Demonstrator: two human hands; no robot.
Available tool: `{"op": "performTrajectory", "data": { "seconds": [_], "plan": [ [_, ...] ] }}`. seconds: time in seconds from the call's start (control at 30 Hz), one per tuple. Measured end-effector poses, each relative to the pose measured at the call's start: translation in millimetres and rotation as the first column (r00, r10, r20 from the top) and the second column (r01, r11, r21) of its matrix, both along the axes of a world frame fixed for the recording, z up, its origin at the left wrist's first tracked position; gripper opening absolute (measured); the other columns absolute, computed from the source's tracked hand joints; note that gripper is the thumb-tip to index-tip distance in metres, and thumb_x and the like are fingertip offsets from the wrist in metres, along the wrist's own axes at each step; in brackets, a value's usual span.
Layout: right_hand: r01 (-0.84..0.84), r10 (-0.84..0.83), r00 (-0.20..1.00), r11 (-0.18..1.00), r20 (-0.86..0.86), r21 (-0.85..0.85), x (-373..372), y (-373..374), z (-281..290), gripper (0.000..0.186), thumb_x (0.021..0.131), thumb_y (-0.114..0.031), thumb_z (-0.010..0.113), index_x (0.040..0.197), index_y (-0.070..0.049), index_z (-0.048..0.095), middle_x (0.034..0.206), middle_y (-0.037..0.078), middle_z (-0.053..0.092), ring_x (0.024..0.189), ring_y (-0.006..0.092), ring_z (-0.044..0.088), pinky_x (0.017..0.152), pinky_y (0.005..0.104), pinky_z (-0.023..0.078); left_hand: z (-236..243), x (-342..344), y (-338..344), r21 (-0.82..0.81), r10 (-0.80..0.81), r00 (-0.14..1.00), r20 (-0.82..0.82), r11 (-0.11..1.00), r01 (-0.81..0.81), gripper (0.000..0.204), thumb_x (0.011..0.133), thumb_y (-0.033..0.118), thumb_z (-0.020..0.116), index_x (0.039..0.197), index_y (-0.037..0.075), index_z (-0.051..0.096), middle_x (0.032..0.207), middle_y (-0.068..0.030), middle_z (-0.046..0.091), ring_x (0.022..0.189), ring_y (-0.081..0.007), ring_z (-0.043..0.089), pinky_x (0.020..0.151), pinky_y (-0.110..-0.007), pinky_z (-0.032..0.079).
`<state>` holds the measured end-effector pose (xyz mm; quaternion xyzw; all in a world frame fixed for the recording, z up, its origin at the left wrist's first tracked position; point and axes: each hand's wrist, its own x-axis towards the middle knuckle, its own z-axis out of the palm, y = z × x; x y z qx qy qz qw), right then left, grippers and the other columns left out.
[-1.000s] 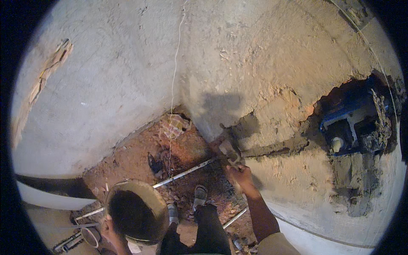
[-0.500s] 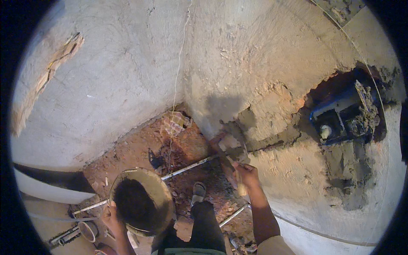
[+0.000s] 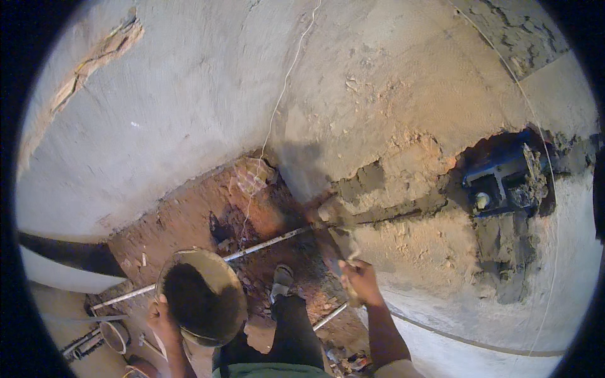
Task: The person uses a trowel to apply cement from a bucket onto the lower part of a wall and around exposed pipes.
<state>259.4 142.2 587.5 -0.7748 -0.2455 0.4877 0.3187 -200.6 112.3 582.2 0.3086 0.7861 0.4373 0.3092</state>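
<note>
My left hand (image 3: 162, 322) grips the rim of a round, worn pan (image 3: 232, 301), which is tilted and holds dark wet mortar (image 3: 194, 305). In my right hand (image 3: 362, 281) is a trowel (image 3: 350, 292), its light handle partly covered by my fingers and its blade blurred. The trowel is close to the wall's lower edge, by the end of a chased channel (image 3: 403, 211) with grey mortar in it. Whether the blade touches the wall I cannot tell. Farther right, a blue box (image 3: 498, 184) sits in a ragged hole, with grey mortar below it.
A white pipe (image 3: 268, 242) crosses the rubble-strewn reddish floor (image 3: 183, 217) ahead of my shoe (image 3: 282, 280). A thin string (image 3: 277, 104) hangs at the wall corner, and another wire (image 3: 547, 148) runs past the box. Buckets (image 3: 115, 337) stand at lower left.
My right hand and the trowel have drawn down from the channel toward me. The pan stays in my left hand. The whole view has shifted slightly.
</note>
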Motion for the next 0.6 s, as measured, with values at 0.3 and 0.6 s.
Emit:
{"op": "performTrajectory", "data": {
  "seconds": [0.3, 0.6],
  "plan": [
    [0.114, -0.117, 0.992, 0.991, -0.045, -0.067, 17, 79, -37, 0.027, 0.08, -0.026, 0.07, 0.084, -0.002, 0.058, 0.062, 0.008, 0.058, 0.044, 0.0159, 0.054, 0.04, 0.0297, 0.046, 7, 3, -5, 0.043, 0.11, 0.993, 0.042, 0.993, -0.112, 0.044, 0.088, 0.018, 0.058, 0.055, 0.011, 0.029, 0.057, 0.0049, 0.031, 0.055, -0.0061, 0.026, 0.05, -0.027, 0.02],
    [0.203, -0.201, 0.979, 0.978, -0.044, 0.057, 8, 58, 47, 0.027, 0.08, -0.026, 0.069, 0.079, -0.002, 0.058, 0.06, 0.008, 0.057, 0.042, 0.0166, 0.054, 0.038, 0.0297, 0.044, 19, 1, -3, 0.08, 0.06, 0.997, -0.039, 0.995, -0.057, 0.042, 0.088, 0.017, 0.059, 0.055, 0.01, 0.032, 0.058, 0.005, 0.034, 0.055, -0.006, 0.027, 0.049, -0.026, 0.02]
  ]
}}
